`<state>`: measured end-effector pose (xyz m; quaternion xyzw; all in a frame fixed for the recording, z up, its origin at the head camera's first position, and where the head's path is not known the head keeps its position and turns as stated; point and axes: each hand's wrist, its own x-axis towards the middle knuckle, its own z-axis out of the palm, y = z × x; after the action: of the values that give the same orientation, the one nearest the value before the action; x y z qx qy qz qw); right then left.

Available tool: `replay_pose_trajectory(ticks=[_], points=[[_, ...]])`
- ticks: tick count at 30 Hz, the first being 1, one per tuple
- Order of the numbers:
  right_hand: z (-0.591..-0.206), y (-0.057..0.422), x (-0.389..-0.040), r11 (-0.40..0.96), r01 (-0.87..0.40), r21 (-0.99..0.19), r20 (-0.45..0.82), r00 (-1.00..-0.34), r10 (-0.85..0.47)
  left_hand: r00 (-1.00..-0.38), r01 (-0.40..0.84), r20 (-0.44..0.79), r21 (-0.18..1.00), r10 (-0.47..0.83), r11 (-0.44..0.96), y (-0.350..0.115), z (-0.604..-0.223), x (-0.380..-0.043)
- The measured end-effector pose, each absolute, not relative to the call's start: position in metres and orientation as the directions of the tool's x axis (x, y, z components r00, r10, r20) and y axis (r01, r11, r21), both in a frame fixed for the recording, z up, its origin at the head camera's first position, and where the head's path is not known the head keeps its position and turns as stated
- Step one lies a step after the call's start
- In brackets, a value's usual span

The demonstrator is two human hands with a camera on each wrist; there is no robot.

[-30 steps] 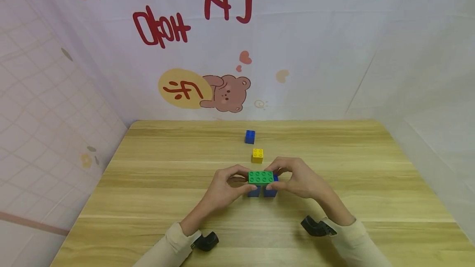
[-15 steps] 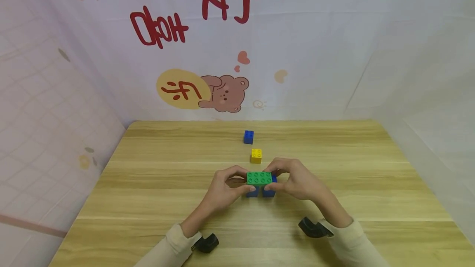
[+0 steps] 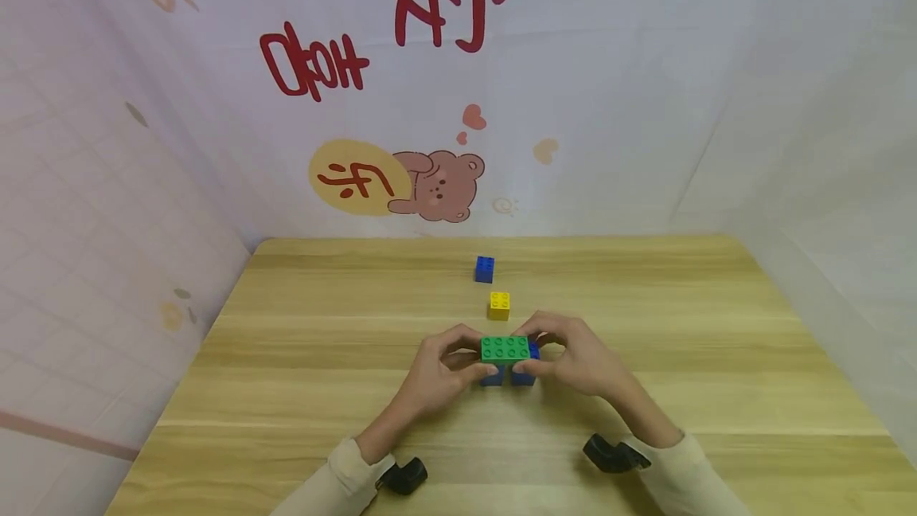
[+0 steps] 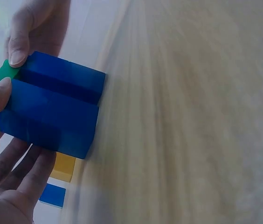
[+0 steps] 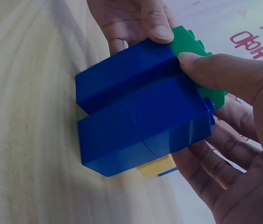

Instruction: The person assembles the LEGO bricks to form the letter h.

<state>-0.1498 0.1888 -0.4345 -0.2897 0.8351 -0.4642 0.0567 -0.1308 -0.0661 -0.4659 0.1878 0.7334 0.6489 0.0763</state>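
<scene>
A green eight-stud toy building brick (image 3: 505, 349) lies across the tops of two upright blue brick stacks, a left one (image 4: 52, 116) and a right one (image 5: 143, 126). A narrow gap runs between the stacks. On the outer side of the right stack, blue studs (image 5: 209, 105) show uncovered. My left hand (image 3: 435, 379) pinches the green brick's left end, thumb in front and fingers behind. My right hand (image 3: 586, 358) pinches its right part the same way, its thumb near the seam with the blue. The stacks' lower ends are at the wooden tabletop.
Behind the green brick a small yellow brick (image 3: 499, 306) stands on the wooden table (image 3: 322, 325). Farther back is a small blue brick (image 3: 485, 269). A printed white cloth (image 3: 609, 102) hangs behind the table. Black wrist mounts (image 3: 404, 476) stick out from the sleeves.
The head view has shifted slightly. Both hands keep their grip on the green brick, and the bricks stay in the same arrangement.
</scene>
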Motion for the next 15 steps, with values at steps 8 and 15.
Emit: replay_pose_trajectory(ticks=[8,15], points=[[-0.448,0.185,-0.150,0.392,-0.447,-0.804,0.208,-0.829,-0.519,-0.918,0.184,0.122,0.974,0.376,0.132,-0.067,-0.467,-0.131],[-0.454,0.184,-0.150,0.383,-0.442,-0.811,0.217,-0.836,-0.505,-0.909,0.190,0.096,0.962,0.405,0.197,-0.072,-0.466,-0.132]])
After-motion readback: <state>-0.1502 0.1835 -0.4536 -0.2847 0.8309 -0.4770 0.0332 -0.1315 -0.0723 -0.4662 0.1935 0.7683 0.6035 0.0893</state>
